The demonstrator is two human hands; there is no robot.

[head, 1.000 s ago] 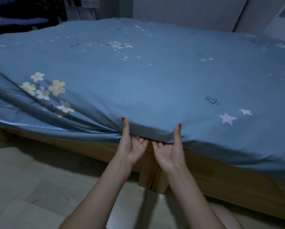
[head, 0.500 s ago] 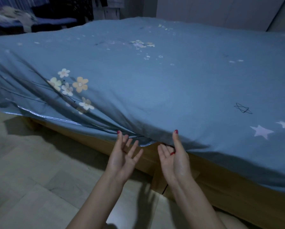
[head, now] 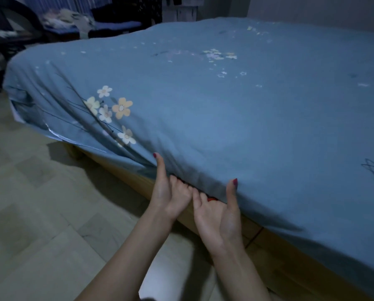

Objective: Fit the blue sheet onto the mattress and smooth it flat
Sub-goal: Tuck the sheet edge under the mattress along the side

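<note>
The blue sheet (head: 225, 109), printed with flowers and stars, covers the whole mattress top and hangs over its near side. My left hand (head: 167, 189) and my right hand (head: 219, 210) sit side by side at the sheet's lower edge, palms up. Their fingers curl under the hem, out of sight, and both thumbs press up against the cloth. Diagonal creases run from my left hand up toward the left corner of the mattress. The mattress itself is hidden under the sheet.
A wooden bed frame (head: 275, 253) runs below the sheet's edge. Pale tiled floor (head: 36, 213) lies to the left and below my arms. Dark furniture with piled clothes (head: 69, 20) stands at the back left.
Half a second ago both hands were open just below the hem; now their fingers are tucked under it again, at a spot further left along the bed. The view has shifted left.
</note>
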